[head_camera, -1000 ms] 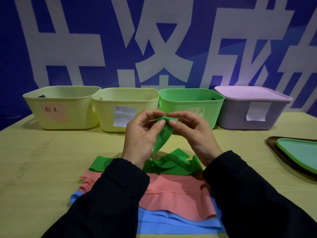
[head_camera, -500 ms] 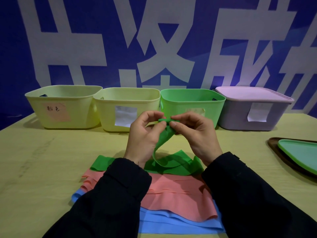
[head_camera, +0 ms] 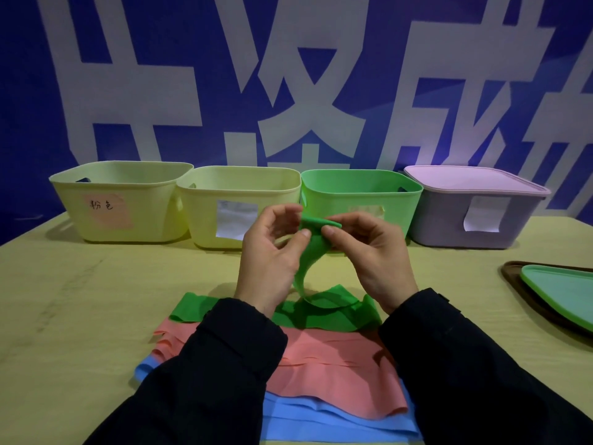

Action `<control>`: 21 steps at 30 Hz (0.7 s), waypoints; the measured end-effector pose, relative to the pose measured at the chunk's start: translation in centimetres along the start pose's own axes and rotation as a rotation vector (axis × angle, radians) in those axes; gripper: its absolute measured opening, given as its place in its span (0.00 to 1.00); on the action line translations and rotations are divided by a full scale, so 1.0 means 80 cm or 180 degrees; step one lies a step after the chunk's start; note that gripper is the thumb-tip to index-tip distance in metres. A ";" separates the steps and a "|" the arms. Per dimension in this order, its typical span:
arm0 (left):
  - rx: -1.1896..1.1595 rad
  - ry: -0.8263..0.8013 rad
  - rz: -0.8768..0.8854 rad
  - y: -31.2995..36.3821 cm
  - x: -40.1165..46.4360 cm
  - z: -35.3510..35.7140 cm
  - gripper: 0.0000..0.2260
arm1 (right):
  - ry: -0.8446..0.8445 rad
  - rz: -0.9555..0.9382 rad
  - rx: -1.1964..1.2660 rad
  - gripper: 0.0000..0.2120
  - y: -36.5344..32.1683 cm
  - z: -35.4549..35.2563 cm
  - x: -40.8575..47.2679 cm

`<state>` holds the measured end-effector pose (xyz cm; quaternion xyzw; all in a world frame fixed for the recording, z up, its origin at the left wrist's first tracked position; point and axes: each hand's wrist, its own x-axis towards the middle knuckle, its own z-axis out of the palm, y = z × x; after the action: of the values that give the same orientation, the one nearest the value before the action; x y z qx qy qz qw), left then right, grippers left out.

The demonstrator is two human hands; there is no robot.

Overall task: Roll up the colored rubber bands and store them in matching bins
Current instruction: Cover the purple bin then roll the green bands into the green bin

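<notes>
Bins are lining the back of the counter [head_camera: 64, 316] across the middle of the frame: a pale yellow bin [head_camera: 118, 203] with a pink handwritten label at left, a second pale yellow bin [head_camera: 237, 207] with a white label, a green bin [head_camera: 362, 194], and a lilac-grey bin [head_camera: 465, 220] sitting under a fitted lid at right. The three open bins are showing only their upper inner walls, and what is inside cannot be told. At centre frame, the left hand [head_camera: 272, 255] and right hand [head_camera: 369, 252] are each pinching the rolled top of a green band [head_camera: 317, 229] between thumb and fingertips, holding it above the counter in front of the green bin. The thin, smooth, flexible strip is trailing down in a curve to its loose end, lying rumpled at lower centre. A wrinkled salmon-pink band [head_camera: 337, 367] and a blue band [head_camera: 321, 422] are lying flat beneath it, overlapping. At the right edge, a green lid [head_camera: 564, 290] is resting on a dark brown tray [head_camera: 513, 277].
</notes>
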<state>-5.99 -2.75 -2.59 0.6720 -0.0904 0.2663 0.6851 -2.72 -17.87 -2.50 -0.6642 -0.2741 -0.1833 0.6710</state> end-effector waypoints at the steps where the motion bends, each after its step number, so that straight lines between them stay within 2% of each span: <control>1: 0.0230 0.0121 0.0138 0.000 0.000 -0.001 0.08 | 0.0094 -0.0124 -0.0116 0.09 -0.001 -0.001 0.000; 2: 0.0412 0.0180 0.0246 0.001 0.000 -0.002 0.04 | 0.0181 -0.0301 -0.0312 0.10 -0.001 -0.003 0.000; 3: 0.0470 0.0144 0.0260 0.002 0.000 -0.002 0.03 | 0.0238 -0.0517 -0.0576 0.10 0.000 -0.005 -0.001; 5: 0.0216 -0.0070 -0.0004 0.004 -0.004 0.001 0.13 | 0.0225 -0.0987 -0.1131 0.09 0.002 -0.005 -0.004; 8: -0.0386 -0.0168 -0.0426 0.006 -0.002 0.004 0.15 | 0.0047 -0.1411 -0.1616 0.08 0.002 0.003 -0.009; 10: -0.0570 -0.0144 -0.0419 0.005 0.001 -0.002 0.11 | -0.0117 -0.1273 -0.1580 0.09 -0.004 0.005 -0.011; 13: -0.0156 -0.0507 -0.0190 0.008 0.006 -0.013 0.04 | -0.0087 -0.0820 -0.1094 0.08 -0.013 0.002 -0.010; 16: 0.0049 -0.1050 -0.0143 0.013 0.003 -0.013 0.07 | -0.0356 -0.0407 -0.0774 0.18 -0.014 -0.007 -0.002; 17: 0.0041 -0.1151 -0.0147 0.013 0.002 -0.013 0.08 | -0.0521 -0.0281 -0.0665 0.18 -0.012 -0.010 0.000; 21: -0.0067 -0.1322 -0.0172 0.013 0.000 -0.017 0.08 | -0.0738 0.0044 -0.0288 0.10 -0.008 -0.014 0.001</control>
<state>-6.82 -1.50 -1.76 0.7074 -0.2144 0.1027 0.6657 -2.95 -19.00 -1.89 -0.7124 -0.3367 -0.1129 0.6053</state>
